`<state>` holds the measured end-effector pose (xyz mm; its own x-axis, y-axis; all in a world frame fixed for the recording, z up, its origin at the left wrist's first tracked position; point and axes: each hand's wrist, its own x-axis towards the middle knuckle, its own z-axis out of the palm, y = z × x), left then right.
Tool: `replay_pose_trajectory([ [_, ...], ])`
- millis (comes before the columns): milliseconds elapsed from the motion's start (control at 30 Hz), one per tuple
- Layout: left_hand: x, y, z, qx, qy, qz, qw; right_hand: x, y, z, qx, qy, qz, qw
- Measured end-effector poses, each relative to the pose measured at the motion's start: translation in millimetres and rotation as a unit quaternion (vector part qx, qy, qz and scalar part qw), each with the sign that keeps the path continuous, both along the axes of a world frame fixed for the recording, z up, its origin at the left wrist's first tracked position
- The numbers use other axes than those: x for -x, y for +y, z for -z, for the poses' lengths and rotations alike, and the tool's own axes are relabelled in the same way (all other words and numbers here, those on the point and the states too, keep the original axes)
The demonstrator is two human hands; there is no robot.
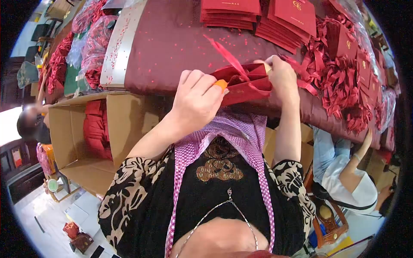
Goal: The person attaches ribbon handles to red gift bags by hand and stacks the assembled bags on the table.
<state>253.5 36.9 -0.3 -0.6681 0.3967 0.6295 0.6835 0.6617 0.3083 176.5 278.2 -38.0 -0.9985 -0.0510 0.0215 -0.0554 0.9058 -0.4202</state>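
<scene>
Black patterned top [193, 193] nearest camera. Table [167, 47] beyond; open carton [129, 124] at left, stacked red bags [286, 23] on far side. Red bag [247, 93] held up by table's near edge: left grip [198, 96] pinching one side, right grip [282, 77] grasping other, fingertips partly hidden. Uneven pull could crease bag's walls. Loose ribbon [226, 56] could snag or fold inside. Orange finger cover [221, 84] could slip, loosening pinch. Scattered red specks could cling.
</scene>
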Motion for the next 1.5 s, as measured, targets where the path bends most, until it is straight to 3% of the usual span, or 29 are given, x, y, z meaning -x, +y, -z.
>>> replay_pose_trajectory([
  [200,2,-1,3,0.016,0.016,-0.023,0.999,5,2,24,0.074,0.065,-0.043,0.994],
  [333,10,-8,5,-0.020,-0.081,-0.047,0.995,14,20,18,0.336,0.140,-0.028,0.931],
  [400,21,-13,14,-0.081,-0.116,-0.046,0.989,7,19,-5,0.493,0.091,-0.021,0.865],
  [467,31,-16,21,-0.148,-0.214,-0.064,0.963,-5,14,-21,0.548,0.065,-0.031,0.833],
  [533,40,-20,22,-0.162,-0.327,-0.097,0.926,-22,0,-30,0.533,0.050,-0.103,0.838],
  [567,43,-21,24,-0.160,-0.327,-0.100,0.926,-27,-9,-28,0.536,0.032,-0.143,0.832],
  [667,51,-24,49,-0.306,-0.394,-0.045,0.866,-45,-38,-16,0.436,0.020,-0.182,0.881],
  [767,52,-28,54,-0.314,-0.472,-0.034,0.823,-49,-57,-2,0.339,0.069,-0.207,0.915],
  [900,48,-30,42,-0.261,-0.495,-0.052,0.828,-44,-71,11,0.309,0.131,-0.206,0.919],
  [1500,44,-28,48,-0.331,-0.446,-0.008,0.831,-44,-84,15,0.273,0.183,-0.168,0.929],
])
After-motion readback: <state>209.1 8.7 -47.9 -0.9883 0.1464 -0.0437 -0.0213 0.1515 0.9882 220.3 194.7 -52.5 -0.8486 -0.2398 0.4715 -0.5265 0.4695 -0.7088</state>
